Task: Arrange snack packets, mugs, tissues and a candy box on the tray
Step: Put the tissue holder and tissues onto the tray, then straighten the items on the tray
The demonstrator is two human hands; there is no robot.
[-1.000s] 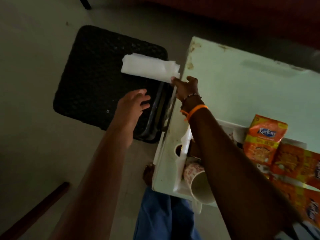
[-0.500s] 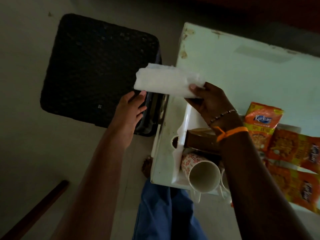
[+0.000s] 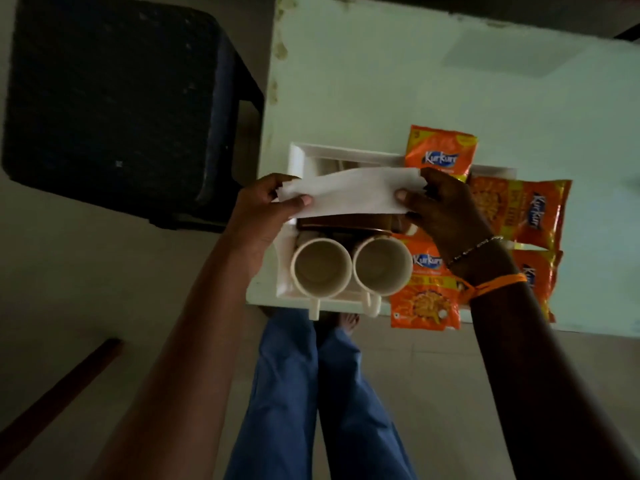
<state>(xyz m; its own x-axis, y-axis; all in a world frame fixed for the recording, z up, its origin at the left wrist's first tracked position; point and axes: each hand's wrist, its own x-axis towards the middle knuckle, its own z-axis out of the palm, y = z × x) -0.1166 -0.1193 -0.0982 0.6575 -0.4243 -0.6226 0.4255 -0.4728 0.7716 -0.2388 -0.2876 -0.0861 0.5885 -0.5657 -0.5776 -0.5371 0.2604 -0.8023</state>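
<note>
The room is dim, with a pale tiled floor [image 3: 433, 393] under me and my legs in blue trousers [image 3: 311, 393] at the bottom of the view. A pale green bench [image 3: 415, 81] stands in front of me, and the white tray [image 3: 298, 157] sits at its near edge. Nearest me on the tray, 2 cream mugs [image 3: 320, 268] stand side by side, touching, mouths up, handles pointing toward me. Just right of them lies an orange snack packet [image 3: 424, 299], overhanging the tray's near rim. Behind the mugs is a brown box [image 3: 343, 221], mostly hidden. Above it I hold the folded white tissues [image 3: 349, 192] stretched flat: my left hand [image 3: 263, 206] pinches the left end between thumb and fingers, my right hand [image 3: 446, 206] pinches the right end the same way. More orange packets lie at the right, 1 sideways [image 3: 519, 209], 1 under my right wrist [image 3: 536, 278], and 1 at the far rim [image 3: 440, 150]. Farther left, on the floor beside the bench, stands a dark stool [image 3: 114, 98].
</note>
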